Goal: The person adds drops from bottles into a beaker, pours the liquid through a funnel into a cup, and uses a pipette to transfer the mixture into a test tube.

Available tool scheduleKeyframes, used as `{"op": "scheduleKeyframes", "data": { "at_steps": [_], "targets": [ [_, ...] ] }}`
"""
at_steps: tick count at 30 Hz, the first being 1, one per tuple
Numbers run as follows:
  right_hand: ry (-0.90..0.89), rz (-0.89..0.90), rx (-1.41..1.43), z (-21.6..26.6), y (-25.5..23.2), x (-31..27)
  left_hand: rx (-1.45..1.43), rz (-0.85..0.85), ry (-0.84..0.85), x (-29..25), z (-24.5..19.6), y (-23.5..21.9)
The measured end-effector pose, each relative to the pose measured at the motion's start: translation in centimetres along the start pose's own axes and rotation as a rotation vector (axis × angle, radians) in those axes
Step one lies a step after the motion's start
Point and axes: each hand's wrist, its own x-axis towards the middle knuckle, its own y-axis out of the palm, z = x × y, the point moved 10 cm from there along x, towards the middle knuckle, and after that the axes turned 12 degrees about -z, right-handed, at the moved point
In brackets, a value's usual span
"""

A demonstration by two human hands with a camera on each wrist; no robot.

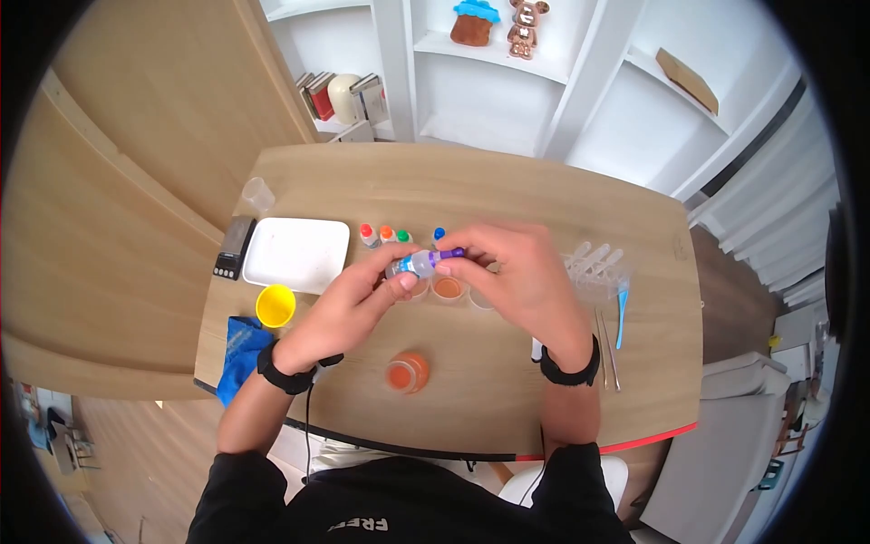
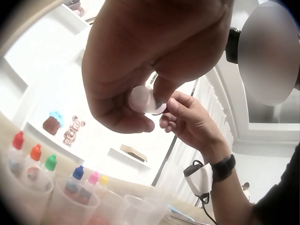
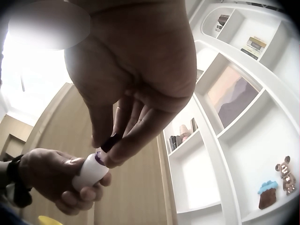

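Over the middle of the table, my left hand (image 1: 337,315) grips a small squeeze dropper bottle (image 1: 414,265) with a blue-and-white label, tilted nearly on its side. My right hand (image 1: 524,276) pinches the bottle's purple cap (image 3: 110,142) between thumb and fingers, right at the neck. A purple ring (image 3: 99,158) shows there in the right wrist view. Beneath the hands stand several clear plastic cups, one with orange contents (image 1: 448,287). Behind them are dropper bottles with red (image 1: 366,230), orange (image 1: 387,233), green (image 1: 403,237) and blue (image 1: 439,233) caps, partly hidden by the hands.
An orange-filled jar (image 1: 407,373) stands near the front edge. At left are a white tray (image 1: 340,238), a scale (image 1: 235,245), a yellow cup (image 1: 275,306) and a blue cloth (image 1: 243,355). Clear tubes in a rack (image 1: 598,281), a blue stick (image 1: 623,317) and metal tools (image 1: 609,354) lie right.
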Motion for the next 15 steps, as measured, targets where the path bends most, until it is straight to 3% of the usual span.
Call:
{"op": "scheduleKeyframes", "data": {
  "at_steps": [6, 9, 12, 15],
  "targets": [
    [0.021, -0.002, -0.034, 0.0, 0.7, 0.0, 0.059, 0.093, 0.068, 0.3, -1.0, 0.2],
    [0.172, 0.008, -0.066, -1.5, 0.7, -0.3, 0.061, 0.109, 0.151, 0.2, -2.8, 0.3],
    [-0.026, -0.133, 0.006, 0.0, 0.3, -0.5, 0.022, 0.080, 0.177, 0.5, -2.9, 0.0],
    [0.003, -0.149, -0.006, 0.8, 0.0, -0.7, 0.025, 0.050, 0.272, 0.7, -3.4, -0.2]
  ]
}}
